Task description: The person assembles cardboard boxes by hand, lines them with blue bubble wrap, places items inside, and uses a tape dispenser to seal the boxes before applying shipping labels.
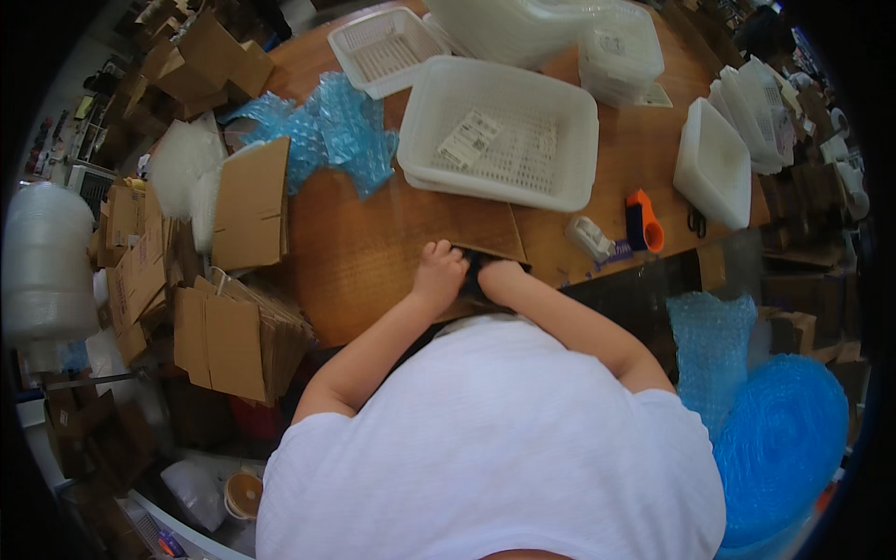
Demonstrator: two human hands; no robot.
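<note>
Right at the near edge of the wooden table (357,259), a brown cardboard box (493,231) lies before me with a dark opening towards my body. My left hand (442,274) has its fingers curled over the left side of that opening. My right hand (500,276) reaches into the opening, so its fingers are hidden and I cannot tell what they hold. Just beyond the box stands a white plastic basket (497,140), nested in another. A white printed label (470,138) lies inside it.
Right of the box lie a clear tape roll (590,238), an orange-and-blue tape dispenser (644,220) and black scissors (696,222). Crumpled blue bubble wrap (336,133) rests at back left. Folded cartons (231,336) crowd the left side. A big blue bubble-wrap roll (784,448) stands at my right.
</note>
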